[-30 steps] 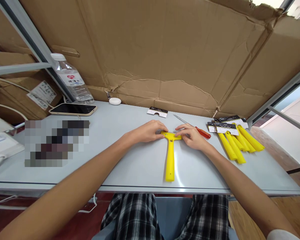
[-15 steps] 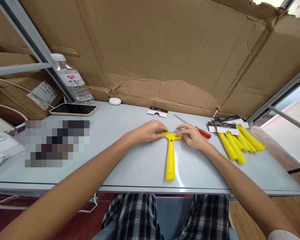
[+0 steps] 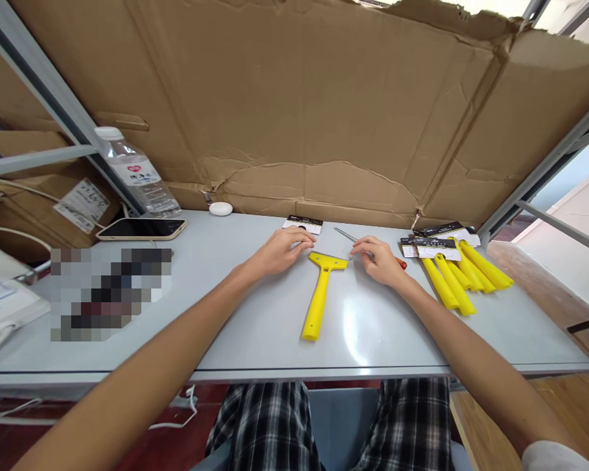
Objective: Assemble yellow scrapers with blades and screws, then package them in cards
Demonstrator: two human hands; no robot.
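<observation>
A yellow scraper (image 3: pixel 319 294) with a wide T-shaped head lies on the table, its handle slanting toward the front edge. Just off the head's left end is my left hand (image 3: pixel 282 250), fingers loosely bent and thumb apart, holding nothing visible. My right hand (image 3: pixel 379 260) rests to the right of the head, fingers bent and apart. A tiny metal piece (image 3: pixel 350 258), perhaps a screw, lies at its fingertips. Behind and partly under that hand is a screwdriver (image 3: pixel 346 234); its thin shaft points away and its red handle is mostly hidden.
Several yellow handles (image 3: pixel 464 281) with black-and-white cards lie at the right. Another card (image 3: pixel 303 224) is at the back, near a white oval case (image 3: pixel 220 209). A phone (image 3: pixel 142 228) and water bottle (image 3: pixel 142 173) are at left. Cardboard (image 3: pixel 304 98) stands behind.
Both hands have come off the scraper head, where they were touching it. The scraper has turned, its handle end swinging left. My right hand now covers more of the screwdriver's handle.
</observation>
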